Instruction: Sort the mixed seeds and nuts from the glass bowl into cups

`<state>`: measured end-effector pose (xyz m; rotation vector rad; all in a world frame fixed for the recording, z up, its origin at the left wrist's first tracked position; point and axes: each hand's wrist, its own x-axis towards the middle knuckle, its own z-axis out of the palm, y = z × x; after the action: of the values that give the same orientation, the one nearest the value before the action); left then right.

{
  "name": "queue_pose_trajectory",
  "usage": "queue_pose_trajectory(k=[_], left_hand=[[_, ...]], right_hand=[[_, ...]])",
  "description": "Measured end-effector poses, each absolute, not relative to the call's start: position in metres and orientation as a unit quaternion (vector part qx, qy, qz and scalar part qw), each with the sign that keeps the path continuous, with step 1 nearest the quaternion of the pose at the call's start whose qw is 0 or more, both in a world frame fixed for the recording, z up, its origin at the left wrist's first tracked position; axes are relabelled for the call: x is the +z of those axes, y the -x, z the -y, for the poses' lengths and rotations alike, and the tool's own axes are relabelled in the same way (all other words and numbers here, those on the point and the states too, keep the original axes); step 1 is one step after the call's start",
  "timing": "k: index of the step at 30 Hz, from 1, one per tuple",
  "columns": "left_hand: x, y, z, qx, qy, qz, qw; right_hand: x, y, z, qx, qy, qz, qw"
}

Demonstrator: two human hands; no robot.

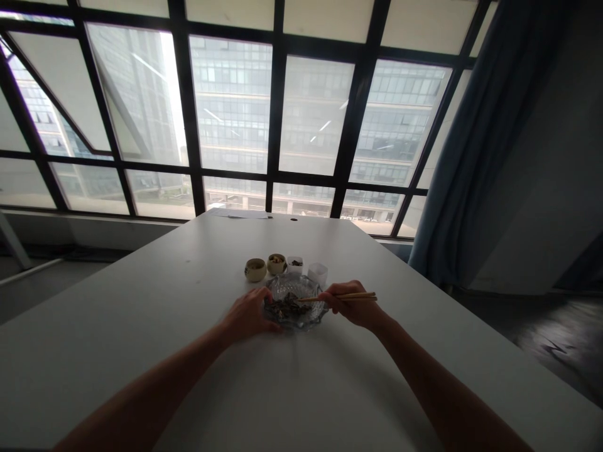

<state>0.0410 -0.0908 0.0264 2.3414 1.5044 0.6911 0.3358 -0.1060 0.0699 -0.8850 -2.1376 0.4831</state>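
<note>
A clear glass bowl [308, 320] with a wavy rim stands on the white table, holding a heap of dark, dried-looking pieces [288, 306] toward its left side. My left hand [249, 312] grips the bowl's left rim, thumb low at the front and fingers at the side. In my right hand [351, 301] is a pair of wooden chopsticks [360, 296], held nearly level over the right rim. Their tips reach into the bowl beside the dark pieces; whether they pinch one is too small to tell.
Behind the bowl stand two small yellowish cups, a left one [255, 270] and one with brownish-yellow bits [276, 263]. To their right are a white cup with dark bits [295, 265] and another white cup [318, 273]. Paper [245, 214] lies at the table's far edge, before windows.
</note>
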Motion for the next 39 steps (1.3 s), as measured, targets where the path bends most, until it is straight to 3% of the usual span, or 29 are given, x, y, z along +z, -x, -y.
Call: queue_pose_trajectory(k=[9, 22, 32, 39], left_hand=[[0.026, -0.041, 0.090, 0.240, -0.806, -0.522, 0.141], [0.029, -0.041, 0.093, 0.236, -0.807, -0.522, 0.144], [0.027, -0.040, 0.091, 0.227, -0.811, -0.520, 0.143], [0.027, -0.040, 0.092, 0.230, -0.815, -0.512, 0.145]], right_hand=[[0.069, -0.339, 0.099, 0.150, 0.349, 0.836, 0.396], [0.064, -0.337, 0.097, 0.195, 0.378, 0.800, 0.424], [0.063, -0.360, 0.080, 0.155, 0.431, 0.683, 0.569], [0.060, -0.368, 0.082, 0.074, 0.439, 0.693, 0.567]])
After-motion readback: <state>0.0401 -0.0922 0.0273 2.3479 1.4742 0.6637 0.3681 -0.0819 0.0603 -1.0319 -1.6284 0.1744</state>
